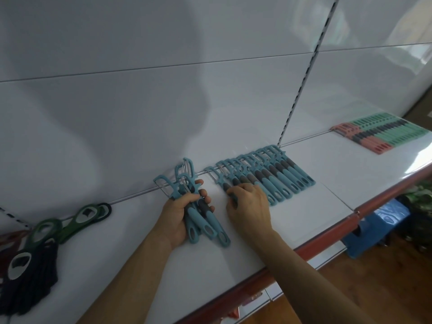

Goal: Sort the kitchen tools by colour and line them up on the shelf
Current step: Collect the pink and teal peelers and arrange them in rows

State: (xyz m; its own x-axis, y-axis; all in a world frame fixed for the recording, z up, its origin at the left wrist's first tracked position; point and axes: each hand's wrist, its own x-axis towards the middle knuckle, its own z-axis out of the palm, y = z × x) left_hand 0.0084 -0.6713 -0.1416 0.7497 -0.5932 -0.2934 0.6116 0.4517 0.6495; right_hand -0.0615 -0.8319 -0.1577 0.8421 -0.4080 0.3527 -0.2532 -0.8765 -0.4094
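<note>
Left hand (pixel 180 213) fisted round bundle of teal plastic grey-grip peelers (pixel 205 226); right hand (pixel 250 204) pinches end peeler (pixel 221 181) of mid-frame teal peeler row (pixel 275 176). I fear bundle slips, knuckles skew row.

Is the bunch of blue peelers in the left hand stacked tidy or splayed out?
Splayed out. The left hand grips the blue peelers mid-handle; their heads fan apart above it and their handle ends spread below.
</note>
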